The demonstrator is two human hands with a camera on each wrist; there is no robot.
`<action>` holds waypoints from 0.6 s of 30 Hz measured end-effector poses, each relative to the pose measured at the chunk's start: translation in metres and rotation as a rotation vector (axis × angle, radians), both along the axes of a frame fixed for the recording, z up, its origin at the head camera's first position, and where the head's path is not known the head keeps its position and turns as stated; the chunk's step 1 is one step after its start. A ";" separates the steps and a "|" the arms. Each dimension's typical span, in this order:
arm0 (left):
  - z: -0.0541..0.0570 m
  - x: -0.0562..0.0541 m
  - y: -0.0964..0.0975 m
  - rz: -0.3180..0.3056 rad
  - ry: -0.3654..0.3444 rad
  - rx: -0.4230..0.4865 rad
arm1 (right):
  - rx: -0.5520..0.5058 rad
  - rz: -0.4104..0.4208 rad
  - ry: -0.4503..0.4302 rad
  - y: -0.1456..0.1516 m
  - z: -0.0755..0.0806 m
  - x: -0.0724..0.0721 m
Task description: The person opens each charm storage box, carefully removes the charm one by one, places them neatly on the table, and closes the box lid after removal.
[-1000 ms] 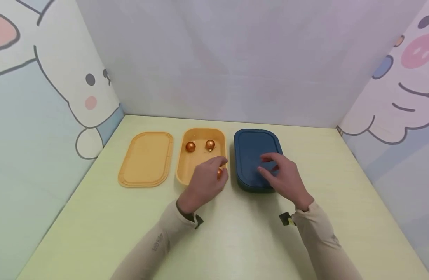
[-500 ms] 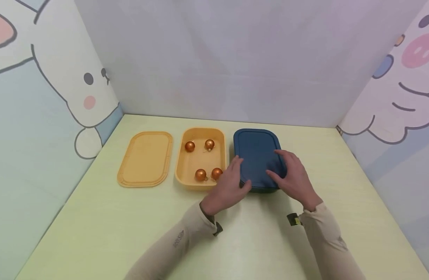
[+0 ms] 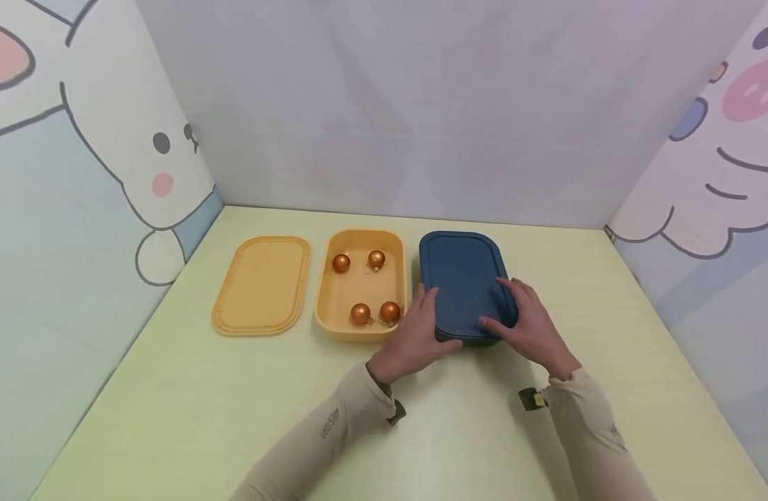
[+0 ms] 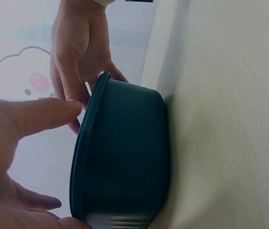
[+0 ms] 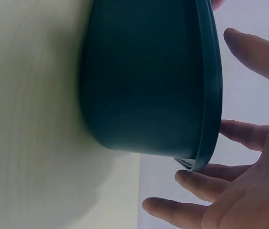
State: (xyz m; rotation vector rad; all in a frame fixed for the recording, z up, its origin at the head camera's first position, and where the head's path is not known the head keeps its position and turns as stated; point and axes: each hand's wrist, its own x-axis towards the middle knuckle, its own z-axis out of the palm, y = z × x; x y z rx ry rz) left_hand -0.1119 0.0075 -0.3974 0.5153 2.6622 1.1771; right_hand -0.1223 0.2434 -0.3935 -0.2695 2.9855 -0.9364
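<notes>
A dark blue lidded box (image 3: pixel 464 282) stands on the table between both hands. My left hand (image 3: pixel 414 341) is at its left front edge, fingers fairly straight; the left wrist view shows the thumb (image 4: pixel 53 114) near the lid's rim. My right hand (image 3: pixel 536 332) is at the box's right side. In the right wrist view its fingertips (image 5: pixel 191 181) lie along the rim of the lid (image 5: pixel 213 90), while its thumb (image 5: pixel 253 52) is apart from it. The lid sits flat on the box.
Left of the blue box is a yellow open box (image 3: pixel 359 289) with several copper-coloured bauble ornaments (image 3: pixel 360 314) inside. Farther left, a yellow lid (image 3: pixel 261 285) lies flat on the pale table (image 3: pixel 190 396). A grey-white wall (image 3: pixel 384 139) rises behind.
My left hand has moved right, from over the yellow box to the blue box's left edge. My right hand has shifted from above the blue lid to its right side.
</notes>
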 end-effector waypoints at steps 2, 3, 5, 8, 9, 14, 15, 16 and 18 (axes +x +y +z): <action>-0.001 -0.001 0.001 0.006 -0.010 -0.007 | -0.004 0.001 -0.017 0.002 -0.003 0.000; -0.002 -0.002 0.001 0.010 -0.014 -0.006 | -0.006 0.002 -0.021 0.002 -0.005 0.000; -0.003 -0.003 0.001 0.018 -0.024 -0.004 | -0.016 0.004 -0.024 0.004 -0.007 0.000; -0.005 -0.004 0.001 0.026 -0.033 0.008 | -0.033 0.008 -0.018 0.005 -0.010 -0.001; -0.006 -0.005 0.001 0.030 -0.031 0.010 | -0.039 0.008 -0.014 0.005 -0.011 -0.001; -0.007 -0.008 0.002 0.050 -0.024 0.025 | -0.087 0.002 0.002 0.006 -0.011 0.000; -0.007 -0.008 0.002 0.053 -0.023 0.031 | -0.100 -0.001 0.005 0.007 -0.011 0.000; -0.007 -0.009 0.002 0.055 -0.023 0.038 | -0.115 -0.006 0.002 0.007 -0.010 0.000; -0.008 -0.009 0.002 0.060 -0.020 0.042 | -0.142 -0.015 -0.013 0.008 -0.010 0.001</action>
